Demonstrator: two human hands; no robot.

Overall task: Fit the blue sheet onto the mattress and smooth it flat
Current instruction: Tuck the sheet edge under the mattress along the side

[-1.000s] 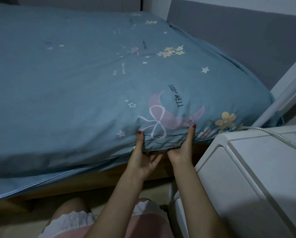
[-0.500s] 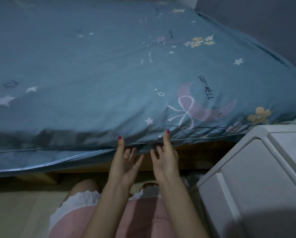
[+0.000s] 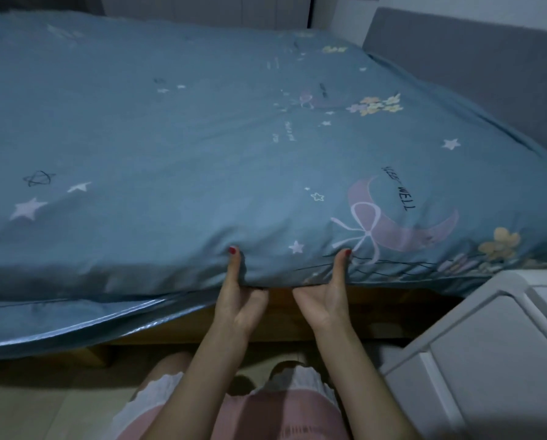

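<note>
The blue sheet (image 3: 202,147) covers the whole top of the mattress (image 3: 158,274), from the near edge to the far side and up to the grey headboard (image 3: 475,58) on the right. Its top lies mostly flat, with only soft creases around the middle and near the printed moon and stars. Along the near side the sheet wraps down over the mattress edge.

The left hand (image 3: 239,293) and the right hand (image 3: 324,293) are side by side at that near edge, a little apart. Each has its thumb pressed up against the side of the sheet and its fingers curled out of sight beneath the edge, so both appear to be gripping the sheet's hem and the underside of the mattress; exactly what the fingers hold is hidden.

To the left of the hands a shiny lower edge (image 3: 75,325) hangs loose below the mattress and over the wooden bed frame (image 3: 297,319), not yet tucked. To the right, near the white bedside cabinet (image 3: 488,360), the sheet looks pulled snug at the corner, though the corner itself is partly hidden.

Judging from this, the spreading is done and the fitting is well along. What seems left is tucking the near side leftward, then smoothing the remaining creases on top. The far side and far corners cannot be checked from here.
</note>
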